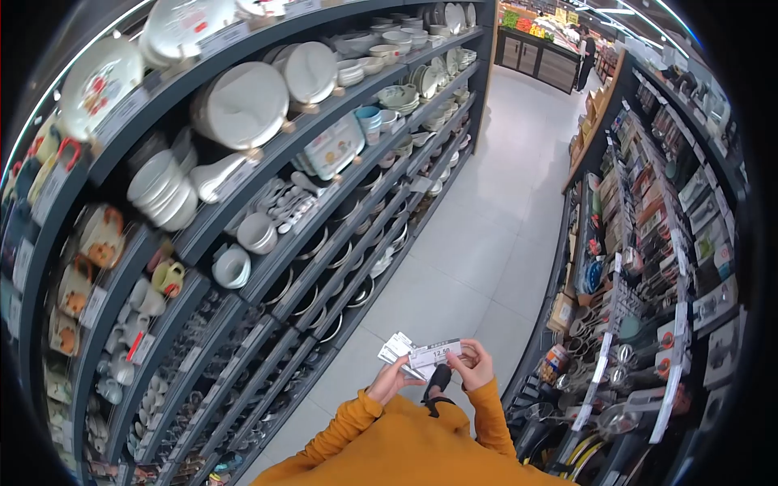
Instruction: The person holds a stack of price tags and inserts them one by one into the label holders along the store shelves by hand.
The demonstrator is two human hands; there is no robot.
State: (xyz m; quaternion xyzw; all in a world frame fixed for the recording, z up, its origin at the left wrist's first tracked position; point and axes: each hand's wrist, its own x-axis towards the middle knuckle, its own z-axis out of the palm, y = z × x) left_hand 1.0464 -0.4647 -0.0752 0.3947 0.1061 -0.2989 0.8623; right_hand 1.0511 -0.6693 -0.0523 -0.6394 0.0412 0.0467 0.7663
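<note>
Pinching the right end of a 12.50 price label [440, 354] with the right hand [474, 366], gripping fanned white labels [394, 347] with the left hand [388, 381], near 6 o'clock. Flanked farther out by a patterned plate [100, 87] at 10 o'clock and metal utensils [624, 355] at 4 o'clock.

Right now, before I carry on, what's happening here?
A person in mustard sleeves is in a shop aisle, handling price labels. The left hand holds a loose, fanned bunch of labels, and the right hand grips the right end of a label reading 12.50. Stacked plates and bowls fill shelves on the left; kitchen tools line the right. Another person stands beyond the aisle's far end.
</note>
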